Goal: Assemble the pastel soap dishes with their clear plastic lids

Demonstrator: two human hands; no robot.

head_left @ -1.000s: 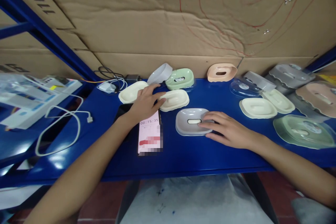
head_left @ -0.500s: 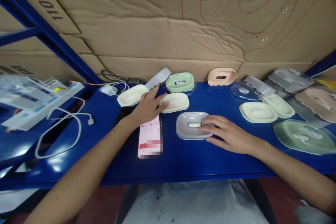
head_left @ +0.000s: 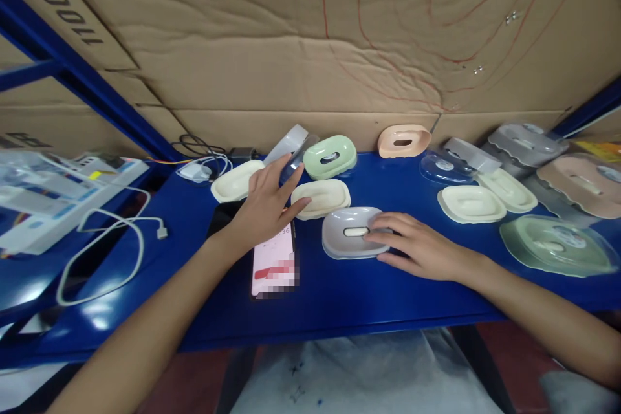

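Note:
A grey soap dish [head_left: 334,242] with a cream oval insert [head_left: 356,231] lies in front of me. My right hand [head_left: 412,242] rests over its right end, fingers stretched into the dish and thumb by the near rim. My left hand [head_left: 272,197] is spread palm down between two cream trays. Its thumb is over the left end of the nearer cream tray [head_left: 325,197], while the other cream tray [head_left: 235,182] is partly behind the fingers. Near the left fingertips are a clear cover [head_left: 297,160] and a green soap dish [head_left: 330,157]; contact with them is unclear.
A phone [head_left: 274,265] lies below my left wrist. White cables [head_left: 140,239] and a power strip [head_left: 72,207] are at left. An orange dish [head_left: 404,141] leans against the cardboard. Cream trays [head_left: 471,203], a covered green dish [head_left: 557,246] and grey and pink dishes crowd the right.
The view has shifted slightly. My left hand and the nearer cream tray have come a little toward me, and the green dish has turned slightly. My right hand stays on the grey dish.

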